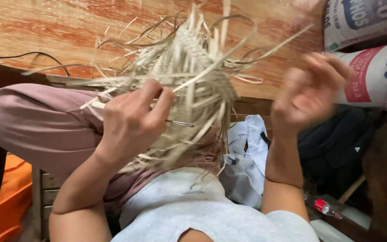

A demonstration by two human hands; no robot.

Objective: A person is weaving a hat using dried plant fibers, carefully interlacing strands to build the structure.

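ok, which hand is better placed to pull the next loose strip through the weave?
Probably right: the right hand is raised and free beside the woven straw piece. The left hand grips it, with a metal needle by its fingers.

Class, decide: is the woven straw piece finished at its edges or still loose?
Loose: the woven straw piece, held by the left hand, has unwoven strips sticking out all around.

Woven straw piece [189, 85] above the knee [36, 121], sacks [368, 67] at right.
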